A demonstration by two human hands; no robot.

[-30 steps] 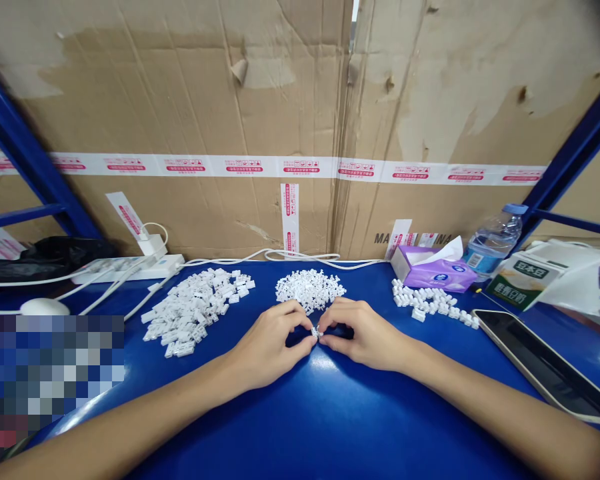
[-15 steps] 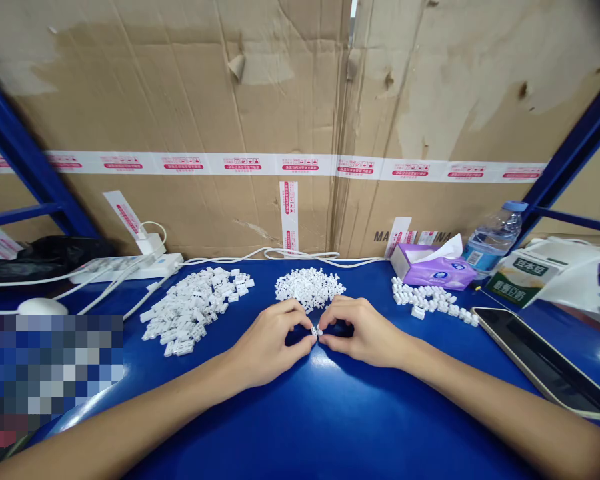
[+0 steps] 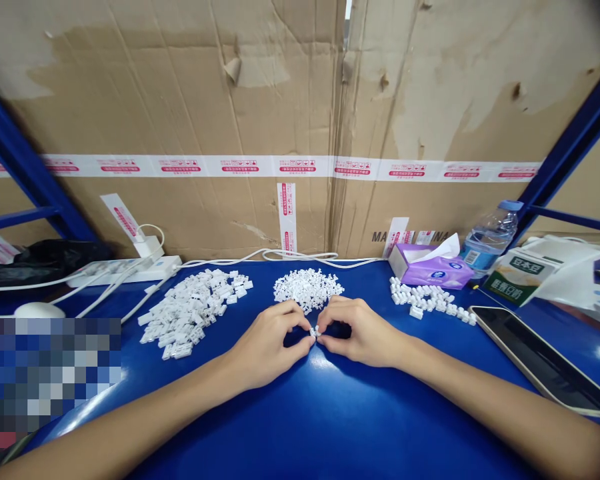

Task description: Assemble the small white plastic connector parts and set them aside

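Across blue workbench (image 3: 280,427), left to right | white plastic connectors (image 3: 190,313) heaped far left | left hand (image 3: 267,343) pinching small white plastic part (image 3: 314,331), near centre | tiny white pieces (image 3: 307,289) piled just beyond | right hand (image 3: 363,331) pinching same part | white connector row (image 3: 425,300) far right
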